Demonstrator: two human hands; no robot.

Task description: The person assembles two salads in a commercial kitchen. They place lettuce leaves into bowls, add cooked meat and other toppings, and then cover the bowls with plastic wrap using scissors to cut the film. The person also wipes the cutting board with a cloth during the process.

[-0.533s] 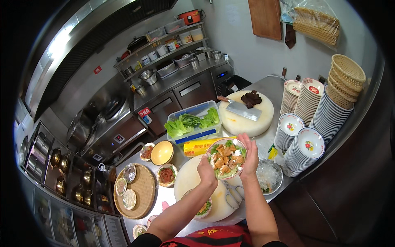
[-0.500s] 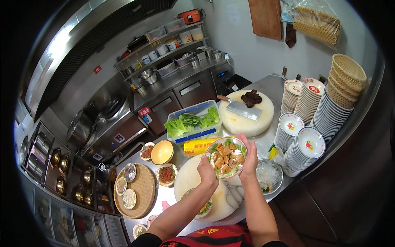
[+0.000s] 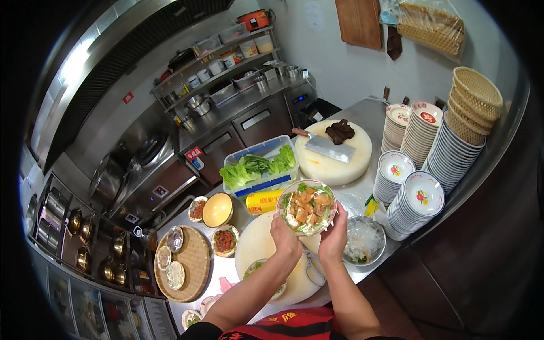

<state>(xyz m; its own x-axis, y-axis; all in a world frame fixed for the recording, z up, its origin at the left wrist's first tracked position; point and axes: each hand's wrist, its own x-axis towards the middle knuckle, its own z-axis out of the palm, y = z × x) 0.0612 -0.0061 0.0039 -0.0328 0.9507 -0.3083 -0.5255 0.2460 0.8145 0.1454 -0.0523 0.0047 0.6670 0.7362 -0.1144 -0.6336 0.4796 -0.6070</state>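
Observation:
My left hand [image 3: 286, 237] and my right hand [image 3: 333, 238] hold up a round bowl [image 3: 283, 211] between them. My left fingers close on its lower left rim, and my right hand grips its lower right side. Browned chunks [image 3: 306, 205] lie on green leaves inside, under what looks like shiny clear film. Below is a white round cutting board [image 3: 246, 241]. Grey-handled scissors [image 3: 315, 271] rest on it, partly behind my right wrist. Another bowl of greens [image 3: 256, 267] is half hidden by my left forearm. A yellow printed roll [image 3: 262, 202] lies beyond the board.
To the right, a metal bowl [image 3: 362, 241] holds crumpled clear plastic, near tall stacks of bowls [image 3: 416, 198]. A cleaver [image 3: 327, 148] lies on a second board [image 3: 334, 175]. A lettuce bin [image 3: 258, 187] stands behind. Small filled bowls and a woven tray [image 3: 195, 266] are left.
My right hand has slid down from the bowl's right side to its lower right edge. The bowl has shifted and tipped slightly. The whole view has moved a little.

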